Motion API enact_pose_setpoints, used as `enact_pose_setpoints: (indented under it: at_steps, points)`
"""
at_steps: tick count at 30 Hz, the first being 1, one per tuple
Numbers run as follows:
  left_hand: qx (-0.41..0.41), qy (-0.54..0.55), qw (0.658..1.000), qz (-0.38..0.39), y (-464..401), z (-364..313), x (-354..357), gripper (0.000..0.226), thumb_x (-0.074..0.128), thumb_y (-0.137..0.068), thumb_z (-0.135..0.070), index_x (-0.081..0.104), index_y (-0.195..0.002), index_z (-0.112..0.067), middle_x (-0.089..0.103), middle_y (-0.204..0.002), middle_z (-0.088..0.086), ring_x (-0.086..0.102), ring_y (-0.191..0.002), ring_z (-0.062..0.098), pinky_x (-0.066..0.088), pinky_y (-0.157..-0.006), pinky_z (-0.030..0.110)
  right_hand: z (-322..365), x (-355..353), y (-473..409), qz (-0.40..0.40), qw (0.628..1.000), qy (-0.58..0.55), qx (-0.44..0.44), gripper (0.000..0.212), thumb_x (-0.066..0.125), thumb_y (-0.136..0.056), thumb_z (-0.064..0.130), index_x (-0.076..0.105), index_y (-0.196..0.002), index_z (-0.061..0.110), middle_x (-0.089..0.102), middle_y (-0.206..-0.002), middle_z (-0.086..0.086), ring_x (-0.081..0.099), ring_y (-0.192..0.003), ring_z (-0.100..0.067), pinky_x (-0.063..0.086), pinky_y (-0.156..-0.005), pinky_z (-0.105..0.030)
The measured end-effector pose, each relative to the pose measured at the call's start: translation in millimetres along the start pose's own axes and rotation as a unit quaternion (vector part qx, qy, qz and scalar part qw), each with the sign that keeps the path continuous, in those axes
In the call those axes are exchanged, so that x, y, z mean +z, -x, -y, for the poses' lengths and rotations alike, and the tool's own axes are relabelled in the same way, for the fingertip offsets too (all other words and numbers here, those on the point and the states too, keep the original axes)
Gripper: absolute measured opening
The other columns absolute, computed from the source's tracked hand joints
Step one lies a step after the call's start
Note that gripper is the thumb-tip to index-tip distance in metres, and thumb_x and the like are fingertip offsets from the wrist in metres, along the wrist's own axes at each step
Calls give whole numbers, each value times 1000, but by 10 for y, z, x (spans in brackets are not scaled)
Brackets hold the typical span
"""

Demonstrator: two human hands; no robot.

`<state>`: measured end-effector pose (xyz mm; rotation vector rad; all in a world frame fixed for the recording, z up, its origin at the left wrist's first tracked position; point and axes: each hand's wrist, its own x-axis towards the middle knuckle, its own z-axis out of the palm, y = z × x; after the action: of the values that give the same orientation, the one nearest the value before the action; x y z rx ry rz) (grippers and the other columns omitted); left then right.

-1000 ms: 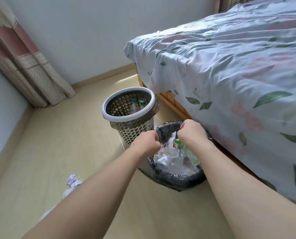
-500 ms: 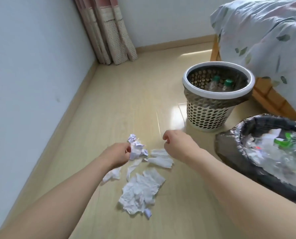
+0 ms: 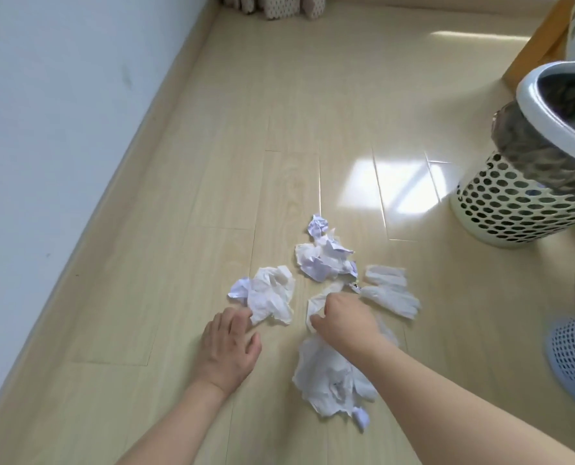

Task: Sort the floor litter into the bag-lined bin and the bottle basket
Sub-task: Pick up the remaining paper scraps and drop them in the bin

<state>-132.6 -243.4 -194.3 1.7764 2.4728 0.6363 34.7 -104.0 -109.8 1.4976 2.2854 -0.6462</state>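
Crumpled white paper and tissue litter lies on the wooden floor: a paper wad, a tissue clump, a flat tissue and a large tissue. My left hand is spread flat on the floor, its fingertips touching the tissue clump's near edge. My right hand is curled over a small tissue strip and pinches it. The perforated bottle basket with a white rim stands at the right. The bag-lined bin shows only its blue mesh wall and a bit of dark bag at the right edge.
A white wall with a skirting board runs along the left. Curtain hems hang at the top. A wooden bed leg stands behind the basket. Bare floor stretches beyond the litter.
My view has swung left and down from the bins to the litter. Both hands have dropped to the floor; the left now touches a tissue clump and the right has closed on a strip.
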Motion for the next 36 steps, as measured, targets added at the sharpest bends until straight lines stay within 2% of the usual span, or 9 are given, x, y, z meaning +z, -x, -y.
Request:
enact_pose_setpoints:
  at_steps: [4,8,14,20,22,25,28,30,36]
  points:
    - [-27,-3,998,-57,-7,42,146,35,49,-77,-38,50,-104,-16,58,-86,7,52,-73,27,37,-70,33,146,144,-178,-3,999,37,29,17,47,-85,30,43,-81,14,55,-92,-6,55,-95,-28,37,-71,-34]
    - [19,3,997,-71,-73,88,182,15,49,-86,-30,51,-97,-20,58,-80,2,51,-65,25,33,-63,32,235,148,-260,-9,997,74,-6,28,39,-86,10,24,-64,19,49,-86,-3,49,-84,-26,29,-67,-31]
    - [-19,-4,1000,-13,-139,152,146,21,44,-90,-25,61,-81,-17,55,-71,-2,51,-59,24,26,-61,32,301,-11,-164,-23,999,26,-21,14,39,-83,12,37,-69,16,48,-74,0,46,-72,-23,29,-55,-30]
    - [-89,122,987,61,-186,129,-100,23,43,-89,-31,56,-79,-16,58,-69,-4,56,-62,25,35,-60,32,272,-541,262,-46,993,-96,-50,23,42,-88,16,34,-67,15,39,-67,3,33,-57,-13,24,-50,-27]
    - [-110,158,979,65,-267,21,-346,18,52,-93,-24,59,-82,-12,55,-71,-5,54,-66,22,40,-59,33,237,-768,432,-54,989,-123,-58,19,42,-90,18,43,-72,10,44,-69,0,34,-58,-15,26,-52,-29]
    - [-55,152,986,46,-415,-240,-777,10,60,-91,-16,62,-81,-13,55,-71,-9,49,-66,15,39,-58,28,112,-1057,690,-60,976,-200,-58,21,41,-92,18,51,-78,5,53,-74,-5,40,-62,-18,30,-54,-30]
    - [-68,117,981,137,-687,-501,-1233,14,58,-90,-23,59,-75,-23,60,-68,-9,54,-65,15,40,-58,29,-112,-1257,865,-49,973,-221,-53,26,40,-93,18,54,-87,-4,57,-81,-9,46,-69,-21,35,-62,-31]
    - [-81,127,978,143,-853,-694,-1521,15,59,-88,-24,59,-73,-24,60,-68,-8,54,-63,13,40,-57,28,-260,-1403,972,-51,975,-209,-55,26,42,-92,19,55,-85,-3,56,-80,-9,43,-66,-20,34,-60,-30]
    - [-140,294,935,138,-1127,-1741,-2110,10,61,-90,-11,60,-80,-9,58,-75,3,53,-65,16,43,-60,28,-1028,-1949,1393,-117,954,-271,-47,25,47,-89,21,64,-76,7,62,-73,-5,53,-66,-20,38,-58,-27]
